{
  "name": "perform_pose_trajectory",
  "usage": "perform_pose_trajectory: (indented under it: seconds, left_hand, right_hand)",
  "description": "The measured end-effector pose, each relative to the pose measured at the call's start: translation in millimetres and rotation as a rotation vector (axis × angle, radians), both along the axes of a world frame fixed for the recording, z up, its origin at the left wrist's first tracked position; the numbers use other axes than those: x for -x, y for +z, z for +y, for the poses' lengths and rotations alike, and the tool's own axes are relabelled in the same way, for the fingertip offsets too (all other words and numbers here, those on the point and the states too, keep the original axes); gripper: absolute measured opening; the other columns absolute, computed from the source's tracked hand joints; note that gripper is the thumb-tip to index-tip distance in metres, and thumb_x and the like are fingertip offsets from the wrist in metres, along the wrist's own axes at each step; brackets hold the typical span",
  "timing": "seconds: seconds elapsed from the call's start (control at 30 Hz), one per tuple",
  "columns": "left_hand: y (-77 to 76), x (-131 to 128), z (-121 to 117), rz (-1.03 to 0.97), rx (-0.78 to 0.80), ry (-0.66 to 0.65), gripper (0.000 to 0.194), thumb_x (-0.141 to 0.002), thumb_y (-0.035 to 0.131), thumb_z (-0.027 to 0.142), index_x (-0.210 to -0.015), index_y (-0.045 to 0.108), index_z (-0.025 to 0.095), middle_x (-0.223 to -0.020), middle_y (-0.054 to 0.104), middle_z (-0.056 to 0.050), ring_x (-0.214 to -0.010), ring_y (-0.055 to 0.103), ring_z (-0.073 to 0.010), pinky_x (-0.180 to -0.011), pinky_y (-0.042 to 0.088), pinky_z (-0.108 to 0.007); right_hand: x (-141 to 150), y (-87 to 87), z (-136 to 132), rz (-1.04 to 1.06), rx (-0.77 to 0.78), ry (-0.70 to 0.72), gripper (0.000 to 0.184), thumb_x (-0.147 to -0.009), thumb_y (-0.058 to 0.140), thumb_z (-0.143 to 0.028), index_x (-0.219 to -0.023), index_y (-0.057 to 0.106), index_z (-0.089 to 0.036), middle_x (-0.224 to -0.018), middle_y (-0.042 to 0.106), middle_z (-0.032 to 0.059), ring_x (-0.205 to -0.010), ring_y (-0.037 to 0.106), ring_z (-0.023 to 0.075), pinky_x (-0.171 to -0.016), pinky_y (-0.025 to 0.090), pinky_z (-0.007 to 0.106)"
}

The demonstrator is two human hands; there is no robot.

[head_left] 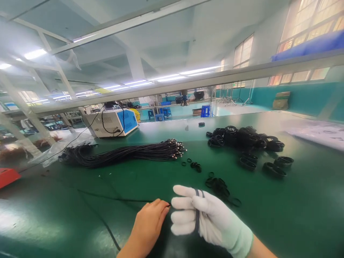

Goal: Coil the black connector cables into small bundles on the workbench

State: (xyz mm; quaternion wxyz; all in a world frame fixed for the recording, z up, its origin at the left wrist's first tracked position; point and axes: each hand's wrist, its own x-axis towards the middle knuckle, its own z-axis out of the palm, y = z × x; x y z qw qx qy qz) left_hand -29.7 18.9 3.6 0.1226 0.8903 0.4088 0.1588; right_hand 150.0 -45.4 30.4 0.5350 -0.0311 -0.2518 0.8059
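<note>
My left hand (149, 222), bare, pinches the end of a thin black cable (118, 198) between thumb and fingertips. That cable trails left over the green table and bends back toward the near edge. Close beside it is my right hand (206, 218) in a white glove, fingers stretched and thumb folded against the index finger. Dark elastic-looking bands (197, 218) loop around its fingers, under the thumb. Small black rings (219, 186) lie in a loose pile just beyond the glove, with several more (196, 166) farther off.
A thick bundle of black cables (129, 153) with metal tips stretches across the table (150, 179). Coiled black loops (242, 138) are heaped at the right, near a plastic bag (319, 130). A blue and white machine (114, 122) stands back left; a red object (8, 177) sits far left.
</note>
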Motion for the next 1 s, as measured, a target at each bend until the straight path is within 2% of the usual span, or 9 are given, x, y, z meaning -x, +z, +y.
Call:
perform_pose_trajectory:
  seconds: [0.13, 0.27, 0.37, 0.5, 0.6, 0.7, 0.83, 0.93, 1.0]
  left_hand:
    - [-16.1, -2, -34, 0.191, -0.352, -0.029, 0.024, -0.085, 0.039, 0.014, -0.075, 0.059, 0.022, -0.071, 0.063, 0.000, -0.059, 0.055, -0.0160, -0.060, 0.034, -0.029]
    - [9.0, -12, -49, 0.066, -0.515, -0.178, 0.017, -0.083, 0.049, 0.016, -0.068, 0.054, 0.021, -0.063, 0.059, 0.001, -0.054, 0.050, -0.0146, -0.054, 0.026, -0.031]
    - [48.0, -14, -37, 0.037, -0.421, -0.306, 0.014, -0.080, 0.062, 0.028, -0.070, 0.057, 0.020, -0.067, 0.060, 0.001, -0.061, 0.051, -0.0141, -0.057, 0.029, -0.029]
    - [73.6, -14, -11, -0.089, 0.038, -0.379, 0.007, -0.074, 0.068, 0.025, -0.073, 0.065, 0.020, -0.072, 0.063, 0.003, -0.069, 0.054, -0.0119, -0.066, 0.037, -0.024]
    - [61.1, -18, 3, -0.292, 0.451, -0.325, 0.006, -0.070, 0.070, 0.021, -0.073, 0.068, 0.017, -0.073, 0.063, 0.001, -0.068, 0.056, -0.0115, -0.062, 0.042, -0.021]
    - [39.2, -20, 10, -0.396, 0.562, -0.247, 0.010, -0.076, 0.061, 0.021, -0.074, 0.068, 0.014, -0.075, 0.065, -0.001, -0.071, 0.058, -0.0136, -0.063, 0.044, -0.022]
    - [14.8, -9, 7, -0.173, 0.250, -0.110, 0.029, -0.088, 0.038, 0.020, -0.073, 0.063, 0.017, -0.076, 0.065, -0.002, -0.070, 0.058, -0.0148, -0.063, 0.042, -0.025]
    - [0.1, 1, -7, 0.024, -0.073, 0.006, 0.027, -0.089, 0.036, 0.020, -0.078, 0.060, 0.020, -0.077, 0.063, -0.001, -0.067, 0.057, -0.0159, -0.066, 0.041, -0.029]
    - [-7.7, 2, -21, 0.079, -0.206, -0.012, 0.023, -0.088, 0.037, 0.019, -0.081, 0.059, 0.021, -0.077, 0.062, -0.001, -0.066, 0.057, -0.0163, -0.066, 0.039, -0.029]
  right_hand:
    - [-4, -5.4, 7, -0.045, 0.014, -0.115, 0.017, -0.078, 0.065, -0.021, -0.090, 0.053, -0.015, -0.069, 0.040, -0.0037, -0.061, 0.045, 0.0085, -0.066, 0.039, 0.030]
    - [0, -17.9, 2, -0.238, 0.074, -0.159, 0.025, -0.080, 0.063, -0.020, -0.103, 0.054, -0.014, -0.084, 0.056, 0.0047, -0.073, 0.055, 0.0128, -0.077, 0.041, 0.034]
    - [3, -22.8, -5, -0.328, 0.000, 0.032, 0.027, -0.078, 0.065, -0.025, -0.096, 0.058, -0.007, -0.086, 0.058, 0.0104, -0.075, 0.056, 0.0159, -0.075, 0.040, 0.034]
    - [9, -25.6, -9, -0.198, 0.024, 0.307, 0.030, -0.068, 0.073, -0.026, -0.085, 0.055, -0.009, -0.067, 0.045, -0.0006, -0.060, 0.046, 0.0095, -0.063, 0.035, 0.027]
    - [15, -25.9, -8, -0.073, 0.091, 0.429, 0.035, -0.062, 0.077, -0.022, -0.076, 0.047, -0.014, -0.062, 0.033, -0.0058, -0.055, 0.035, 0.0057, -0.055, 0.024, 0.020]
    - [19, -20.0, -7, -0.026, 0.077, 0.395, 0.035, -0.062, 0.077, -0.019, -0.075, 0.045, -0.015, -0.062, 0.028, -0.0070, -0.053, 0.028, 0.0051, -0.054, 0.020, 0.021]
    - [13, -9.5, -4, -0.028, 0.057, 0.085, 0.028, -0.072, 0.071, -0.022, -0.092, 0.052, -0.014, -0.066, 0.030, -0.0057, -0.058, 0.033, 0.0071, -0.060, 0.028, 0.026]
    - [6, -9.7, 2, -0.005, 0.030, -0.097, 0.024, -0.079, 0.063, -0.021, -0.101, 0.055, -0.013, -0.073, 0.041, -0.0018, -0.067, 0.045, 0.0105, -0.069, 0.036, 0.032]
    - [3, -13.8, 6, -0.032, 0.060, -0.176, 0.023, -0.082, 0.059, -0.018, -0.104, 0.055, -0.012, -0.079, 0.048, 0.0008, -0.072, 0.050, 0.0121, -0.078, 0.039, 0.036]
